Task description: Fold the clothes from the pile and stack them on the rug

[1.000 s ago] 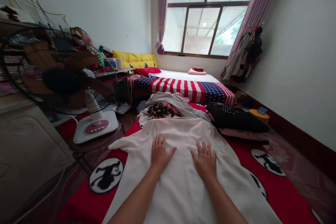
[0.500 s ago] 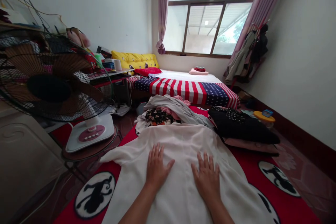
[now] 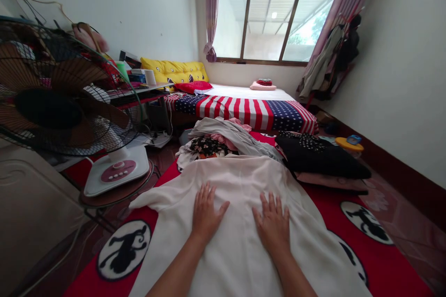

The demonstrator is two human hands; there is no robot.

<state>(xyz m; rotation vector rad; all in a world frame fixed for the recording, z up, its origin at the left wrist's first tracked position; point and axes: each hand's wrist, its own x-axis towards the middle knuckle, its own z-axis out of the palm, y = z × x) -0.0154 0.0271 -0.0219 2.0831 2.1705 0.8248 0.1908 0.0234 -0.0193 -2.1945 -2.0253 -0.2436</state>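
Observation:
A white shirt [image 3: 240, 250] lies spread over a red cloth [image 3: 167, 174] patterned with black figures in white ovals. One sleeve sticks out to the left. My left hand [image 3: 207, 213] rests flat on the shirt, left of its middle line, with the thumb apart from the fingers. On the other side of that line, my right hand [image 3: 273, 222] also lies palm down on the fabric, its fingers spread. Neither hand holds anything. A loose heap of clothes [image 3: 230, 137] sits just past the shirt's far edge.
Folded black clothes [image 3: 324, 155] are stacked at the right. Left of the cloth, a fan [image 3: 118, 171] stands on a round stool [image 3: 114, 199]. Beyond the heap is a bed with a striped, starred cover [image 3: 237, 110]. A yellow lid [image 3: 349, 144] shows far right.
The view has tilted slightly down, so the window sits higher in the picture. Both hands stay flat on the shirt in about the same places.

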